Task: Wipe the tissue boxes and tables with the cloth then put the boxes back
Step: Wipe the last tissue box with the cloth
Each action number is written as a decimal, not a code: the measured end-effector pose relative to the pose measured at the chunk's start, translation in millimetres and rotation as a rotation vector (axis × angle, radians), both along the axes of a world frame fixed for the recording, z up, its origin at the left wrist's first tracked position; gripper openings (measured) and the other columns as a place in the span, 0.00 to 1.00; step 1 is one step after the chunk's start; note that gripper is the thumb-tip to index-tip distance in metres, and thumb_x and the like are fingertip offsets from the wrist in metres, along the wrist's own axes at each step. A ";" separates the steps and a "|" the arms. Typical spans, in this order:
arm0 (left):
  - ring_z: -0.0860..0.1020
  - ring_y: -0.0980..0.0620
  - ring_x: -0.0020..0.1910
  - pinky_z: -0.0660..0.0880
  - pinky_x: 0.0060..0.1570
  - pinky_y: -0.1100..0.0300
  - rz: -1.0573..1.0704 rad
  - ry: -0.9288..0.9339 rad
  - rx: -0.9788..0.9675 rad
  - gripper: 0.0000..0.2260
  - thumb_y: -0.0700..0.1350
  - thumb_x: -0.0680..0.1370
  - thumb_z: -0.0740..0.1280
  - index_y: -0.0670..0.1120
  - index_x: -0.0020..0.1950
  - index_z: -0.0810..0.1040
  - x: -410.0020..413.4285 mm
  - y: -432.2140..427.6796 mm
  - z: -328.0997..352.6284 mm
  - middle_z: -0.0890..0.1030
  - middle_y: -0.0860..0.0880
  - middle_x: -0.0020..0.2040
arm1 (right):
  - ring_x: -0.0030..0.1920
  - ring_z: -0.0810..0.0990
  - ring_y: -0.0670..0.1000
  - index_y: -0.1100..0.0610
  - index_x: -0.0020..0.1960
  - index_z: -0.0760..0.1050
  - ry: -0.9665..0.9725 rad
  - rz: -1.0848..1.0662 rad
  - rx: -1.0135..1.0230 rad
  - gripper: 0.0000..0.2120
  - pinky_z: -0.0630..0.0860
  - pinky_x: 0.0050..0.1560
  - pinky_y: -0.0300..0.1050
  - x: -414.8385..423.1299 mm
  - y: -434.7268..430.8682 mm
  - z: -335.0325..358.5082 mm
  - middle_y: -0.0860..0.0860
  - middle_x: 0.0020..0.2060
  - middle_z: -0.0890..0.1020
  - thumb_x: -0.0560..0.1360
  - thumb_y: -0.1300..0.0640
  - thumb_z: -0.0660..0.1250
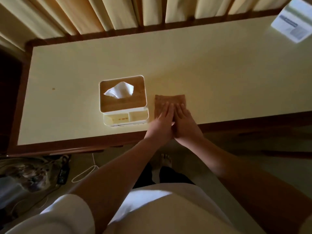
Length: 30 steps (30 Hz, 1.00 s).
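Note:
A white tissue box [124,114] with a wooden lid and a tissue sticking up stands on the cream table [67,68], near the front edge. Two small open compartments are at its front. Just right of it lies a brown cloth [168,100], folded flat on the table. My left hand [163,120] and my right hand [183,121] lie side by side on the cloth's near half, palms down, fingers straight and pressing it flat. Neither hand grips anything.
The table has a dark wooden rim and pale curtains [118,12] hang behind it. A white box with printing [293,24] sits at the far right corner. On the floor at left are bags [28,173] and a white cable [84,173].

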<state>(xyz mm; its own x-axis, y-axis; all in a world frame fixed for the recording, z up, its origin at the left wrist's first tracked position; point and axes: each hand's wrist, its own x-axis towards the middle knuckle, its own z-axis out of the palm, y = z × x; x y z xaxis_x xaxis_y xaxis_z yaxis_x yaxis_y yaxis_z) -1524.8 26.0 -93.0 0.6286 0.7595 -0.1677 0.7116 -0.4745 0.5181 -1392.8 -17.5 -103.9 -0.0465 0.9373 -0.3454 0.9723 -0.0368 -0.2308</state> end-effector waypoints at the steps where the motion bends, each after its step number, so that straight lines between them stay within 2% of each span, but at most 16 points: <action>1: 0.52 0.42 0.85 0.57 0.82 0.46 -0.036 0.027 0.004 0.37 0.38 0.82 0.68 0.38 0.85 0.50 -1.1 0.7 -7.1 0.53 0.38 0.85 | 0.83 0.42 0.62 0.63 0.83 0.41 0.014 -0.042 0.005 0.37 0.40 0.83 0.56 -4.6 -1.6 -0.9 0.63 0.83 0.47 0.84 0.47 0.54; 3: 0.47 0.41 0.85 0.46 0.83 0.49 -0.091 0.083 0.017 0.36 0.37 0.83 0.66 0.36 0.84 0.48 -5.4 1.6 -18.6 0.50 0.38 0.86 | 0.83 0.43 0.63 0.64 0.83 0.44 0.036 -0.086 0.049 0.41 0.39 0.82 0.55 -11.7 -2.2 -7.1 0.64 0.83 0.48 0.82 0.46 0.61; 6: 0.43 0.42 0.85 0.45 0.84 0.50 -0.089 0.121 0.002 0.36 0.37 0.83 0.64 0.37 0.85 0.45 -6.2 2.7 -22.3 0.47 0.39 0.86 | 0.82 0.54 0.64 0.66 0.82 0.55 0.066 -0.141 0.125 0.41 0.48 0.82 0.58 -13.6 -2.8 -16.0 0.65 0.81 0.58 0.79 0.44 0.66; 9: 0.46 0.41 0.85 0.44 0.83 0.51 -0.081 0.092 0.029 0.36 0.35 0.82 0.65 0.36 0.84 0.48 -5.5 2.0 -22.0 0.50 0.38 0.85 | 0.79 0.63 0.65 0.68 0.79 0.63 0.106 -0.122 0.215 0.39 0.58 0.80 0.61 -7.1 -5.2 -14.7 0.66 0.77 0.67 0.77 0.44 0.62; 11: 0.52 0.39 0.85 0.50 0.83 0.49 -0.036 0.040 0.031 0.34 0.32 0.80 0.67 0.35 0.83 0.55 -5.4 2.3 -21.8 0.57 0.37 0.84 | 0.75 0.70 0.66 0.68 0.75 0.69 0.135 -0.098 0.312 0.30 0.66 0.77 0.62 -0.2 -5.8 -13.9 0.66 0.73 0.73 0.76 0.58 0.68; 13: 0.61 0.39 0.83 0.61 0.81 0.47 0.019 0.003 0.067 0.33 0.28 0.77 0.69 0.35 0.81 0.63 -5.5 3.4 -19.9 0.66 0.37 0.81 | 0.71 0.76 0.64 0.68 0.71 0.75 0.158 -0.109 0.412 0.27 0.73 0.72 0.61 7.5 -5.7 -15.3 0.64 0.68 0.78 0.72 0.71 0.69; 17: 0.78 0.39 0.70 0.78 0.65 0.45 0.075 -0.046 0.196 0.24 0.29 0.73 0.73 0.37 0.70 0.80 -5.4 1.3 -15.1 0.81 0.40 0.69 | 0.64 0.81 0.62 0.64 0.66 0.80 0.186 -0.103 0.494 0.26 0.79 0.64 0.57 14.7 -6.6 -13.0 0.60 0.62 0.84 0.70 0.76 0.67; 19: 0.83 0.40 0.61 0.83 0.57 0.43 0.107 -0.061 0.185 0.18 0.30 0.73 0.73 0.40 0.63 0.83 -6.1 1.0 -9.9 0.84 0.42 0.62 | 0.59 0.82 0.61 0.61 0.65 0.80 0.204 -0.111 0.493 0.25 0.81 0.56 0.55 14.1 -8.4 -5.3 0.57 0.58 0.85 0.71 0.75 0.64; 21: 0.83 0.42 0.54 0.82 0.51 0.43 0.154 -0.109 0.124 0.13 0.32 0.74 0.70 0.41 0.57 0.82 -6.9 -0.4 -2.2 0.84 0.45 0.55 | 0.53 0.82 0.58 0.60 0.65 0.80 0.249 -0.136 0.514 0.25 0.80 0.49 0.52 11.5 -13.3 1.7 0.55 0.54 0.85 0.71 0.74 0.63; 23: 0.81 0.44 0.55 0.80 0.55 0.47 0.204 -0.167 -0.054 0.11 0.34 0.79 0.67 0.43 0.60 0.81 -6.1 -3.1 9.6 0.84 0.46 0.55 | 0.53 0.82 0.57 0.60 0.64 0.81 0.339 -0.181 0.551 0.23 0.81 0.50 0.51 8.1 -17.5 9.5 0.55 0.54 0.86 0.73 0.75 0.64; 25: 0.81 0.47 0.58 0.78 0.56 0.52 0.268 -0.200 -0.268 0.15 0.37 0.81 0.65 0.46 0.67 0.78 -10.6 -6.6 26.7 0.83 0.47 0.59 | 0.56 0.84 0.55 0.61 0.63 0.82 0.435 -0.199 0.619 0.18 0.82 0.56 0.50 2.1 -20.3 19.9 0.55 0.55 0.86 0.76 0.72 0.67; 27: 0.81 0.50 0.58 0.80 0.56 0.54 0.353 -0.281 -0.422 0.20 0.37 0.80 0.66 0.50 0.72 0.76 -21.2 -12.6 42.3 0.84 0.49 0.60 | 0.56 0.84 0.53 0.61 0.63 0.82 0.505 -0.174 0.667 0.14 0.81 0.58 0.47 -6.3 -20.6 32.8 0.55 0.56 0.85 0.79 0.66 0.66; 30: 0.85 0.52 0.51 0.83 0.52 0.50 0.476 -0.389 -0.537 0.23 0.40 0.77 0.68 0.56 0.70 0.77 -47.9 -22.8 57.5 0.87 0.53 0.52 | 0.54 0.85 0.53 0.60 0.61 0.83 0.541 -0.093 0.681 0.11 0.81 0.54 0.46 -20.9 -12.6 46.2 0.54 0.54 0.86 0.80 0.64 0.68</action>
<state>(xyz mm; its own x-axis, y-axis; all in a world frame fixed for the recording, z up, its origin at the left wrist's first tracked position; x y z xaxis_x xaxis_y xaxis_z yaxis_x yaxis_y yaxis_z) -1572.7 3.2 -35.5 0.3469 0.8381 -0.4210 0.4965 0.2167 0.8406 -1413.6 -30.1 -57.7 0.0449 0.9398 0.3388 0.7227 0.2036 -0.6605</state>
